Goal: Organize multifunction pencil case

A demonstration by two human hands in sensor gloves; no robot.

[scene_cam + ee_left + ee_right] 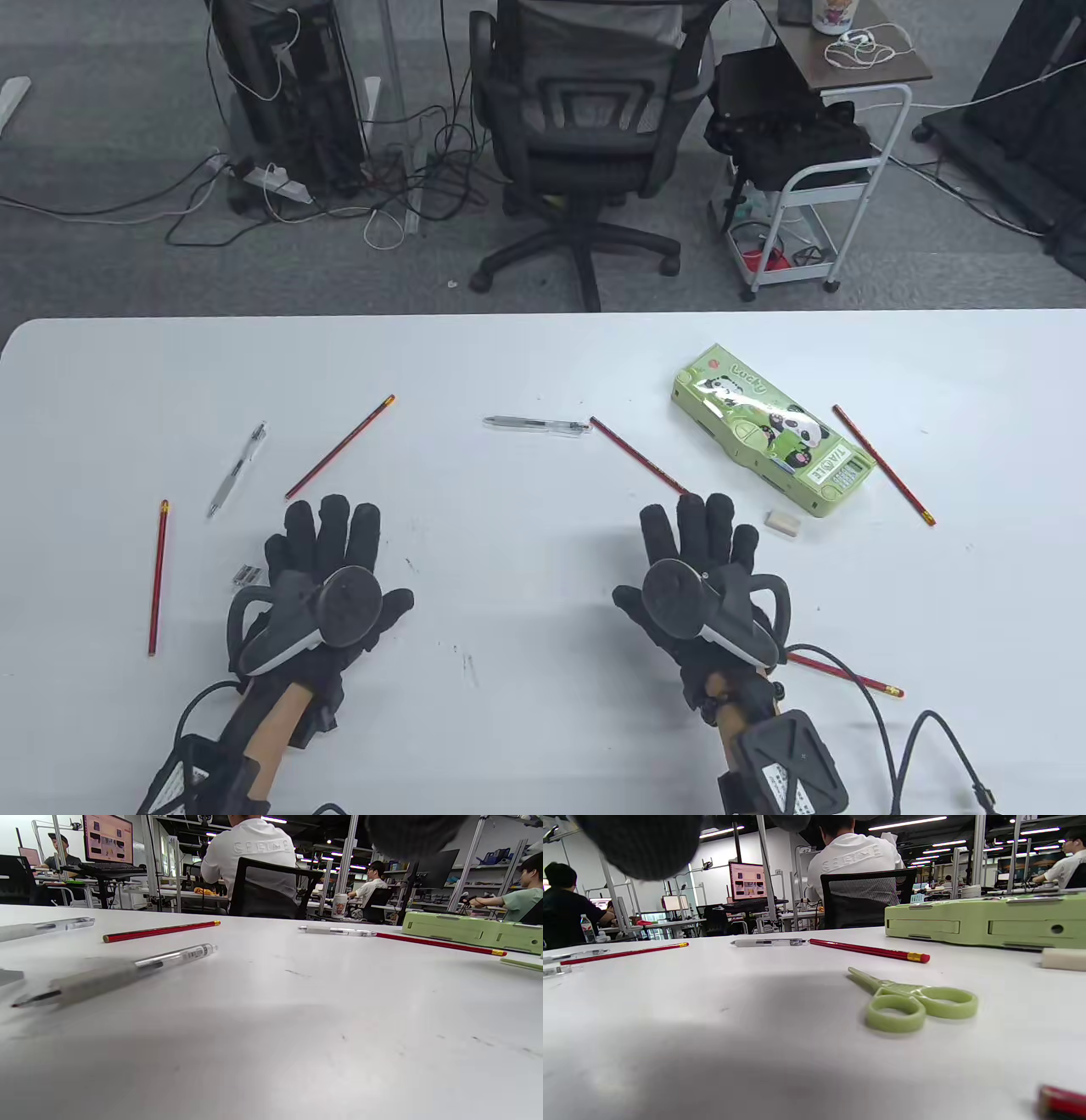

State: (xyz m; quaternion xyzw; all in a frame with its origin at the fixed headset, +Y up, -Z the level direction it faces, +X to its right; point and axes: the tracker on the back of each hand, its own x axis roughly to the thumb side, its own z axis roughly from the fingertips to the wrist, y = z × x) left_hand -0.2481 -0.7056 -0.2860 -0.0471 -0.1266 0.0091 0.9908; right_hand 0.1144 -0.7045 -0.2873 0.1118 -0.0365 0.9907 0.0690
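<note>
So nothing's been picked up yet: both gloved hands sit flat on the white table [543,365] at about 6 o'clock, palms down. The left hand [327,577] has its fingers spread and straight, holding nothing, and the right hand [700,577] is the same, fingers relaxed and empty. Looks like a ready pose, parked centrally so either hand can reach its own side.

The green panda pencil case [772,429] lies closed at roughly 2 o'clock, angled, nearest the right hand. Stuff to go in it is scattered all round:
- a white eraser [781,522] just beside the case's near end
- a red pencil [882,463] right of the case, another red pencil [638,456] running toward the right hand's fingertips
- a clear pen [536,424] at 12 o'clock, tip-to-tip with that pencil
- a green pair of scissors [912,1003], only visible in the right wrist view, under the right hand
- over at 9–10 o'clock: a red pencil [341,446], a pen [237,469], a vertical red pencil [158,577], and a small sharpener [246,576] by the left hand
- one more red pencil [844,675] peeking out behind the right wrist

Opening the case probably comes first, since it's shut.
</note>
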